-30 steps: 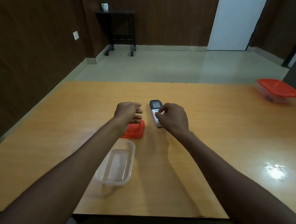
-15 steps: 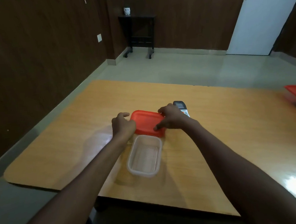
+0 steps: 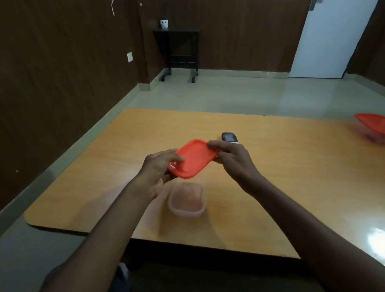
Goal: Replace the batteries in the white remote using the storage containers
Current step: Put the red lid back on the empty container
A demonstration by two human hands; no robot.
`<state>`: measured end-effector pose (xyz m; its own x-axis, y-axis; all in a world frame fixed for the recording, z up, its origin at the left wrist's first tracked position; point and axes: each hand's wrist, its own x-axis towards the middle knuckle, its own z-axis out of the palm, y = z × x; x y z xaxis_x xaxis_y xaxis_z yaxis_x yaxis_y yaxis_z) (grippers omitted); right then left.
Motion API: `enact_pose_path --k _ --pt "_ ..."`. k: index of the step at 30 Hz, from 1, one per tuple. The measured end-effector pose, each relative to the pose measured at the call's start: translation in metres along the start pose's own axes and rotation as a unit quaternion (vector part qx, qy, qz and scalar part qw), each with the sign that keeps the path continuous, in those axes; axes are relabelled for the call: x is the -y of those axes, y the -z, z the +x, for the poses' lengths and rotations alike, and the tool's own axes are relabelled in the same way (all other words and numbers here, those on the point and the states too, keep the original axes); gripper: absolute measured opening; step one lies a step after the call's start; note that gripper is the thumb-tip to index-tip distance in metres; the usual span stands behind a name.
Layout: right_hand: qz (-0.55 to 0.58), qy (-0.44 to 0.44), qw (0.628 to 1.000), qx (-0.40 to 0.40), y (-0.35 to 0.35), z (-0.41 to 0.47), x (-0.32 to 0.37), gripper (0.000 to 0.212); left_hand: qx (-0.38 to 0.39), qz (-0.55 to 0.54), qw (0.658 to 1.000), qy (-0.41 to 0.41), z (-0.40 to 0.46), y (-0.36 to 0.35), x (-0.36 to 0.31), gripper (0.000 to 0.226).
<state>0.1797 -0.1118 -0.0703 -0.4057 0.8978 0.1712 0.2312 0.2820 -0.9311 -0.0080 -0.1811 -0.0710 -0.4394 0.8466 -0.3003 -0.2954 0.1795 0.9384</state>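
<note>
Both hands are gripping the red lid and holding it tilted in the air above the table: the left hand is pinching the near left corner, thumb on top and fingers curled under, while the right hand is clasping the far right edge with its fingertips lying on the lid's upper face. Directly below and slightly nearer the person, the clear container is sitting open on the wood, taking a reddish tint from the lid overhead. The white remote is lying on the table just beyond the right hand, only its dark display end showing above the knuckles; its body is hidden behind that hand. Half a second ago the lid was lying flat on the table beyond the container, with both hands pressing at its ends; now it is lifted clear of the surface and angled, and the hands are raised with it. The remote is staying where it was. Well apart, at the far right edge of the table, a second container with a red lid is resting closed. No brand, label or writing can be read on the lid, the containers or the remote.
</note>
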Motion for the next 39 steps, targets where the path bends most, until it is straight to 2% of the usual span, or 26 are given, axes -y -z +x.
enact_pose_path --k 4,6,9,16,19,21,24,29,32,39 --pt "-0.021 -0.019 0.999 0.025 -0.008 -0.032 -0.005 0.046 -0.009 0.132 0.99 -0.047 -0.027 0.012 0.009 0.022" --pt "-0.045 -0.008 0.998 0.042 -0.014 -0.042 -0.008 0.051 -0.028 0.201 0.975 -0.09 -0.034 0.017 0.014 0.019" --pt "-0.028 -0.029 0.997 0.068 -0.019 -0.05 -0.009 0.046 -0.064 0.286 0.947 -0.132 -0.041 0.023 0.02 0.018" --pt "-0.129 -0.009 0.987 0.099 -0.027 -0.049 -0.024 0.043 -0.097 0.421 0.895 -0.11 -0.031 0.023 0.041 0.033" --pt "-0.137 0.001 0.986 0.09 -0.028 -0.049 -0.029 0.042 -0.089 0.396 0.91 -0.084 -0.027 0.022 0.042 0.036" --pt "-0.142 0.001 0.989 0.045 -0.032 -0.048 -0.034 0.041 -0.079 0.354 0.93 -0.062 -0.025 0.02 0.045 0.037" --pt "-0.124 -0.04 0.991 -0.024 -0.035 -0.048 -0.033 0.041 -0.041 0.286 0.957 -0.022 -0.025 0.016 0.046 0.039" --pt "-0.116 -0.089 0.988 -0.055 -0.03 -0.049 -0.025 0.039 0.003 0.189 0.982 0.021 -0.028 0.006 0.046 0.044" --pt "-0.087 -0.099 0.989 -0.063 -0.028 -0.051 -0.023 0.042 0.007 0.136 0.991 0.011 -0.027 0.003 0.045 0.051" --pt "-0.072 -0.03 0.988 -0.131 -0.015 -0.054 -0.017 0.041 0.022 0.101 0.993 -0.051 -0.028 -0.006 0.047 0.044"
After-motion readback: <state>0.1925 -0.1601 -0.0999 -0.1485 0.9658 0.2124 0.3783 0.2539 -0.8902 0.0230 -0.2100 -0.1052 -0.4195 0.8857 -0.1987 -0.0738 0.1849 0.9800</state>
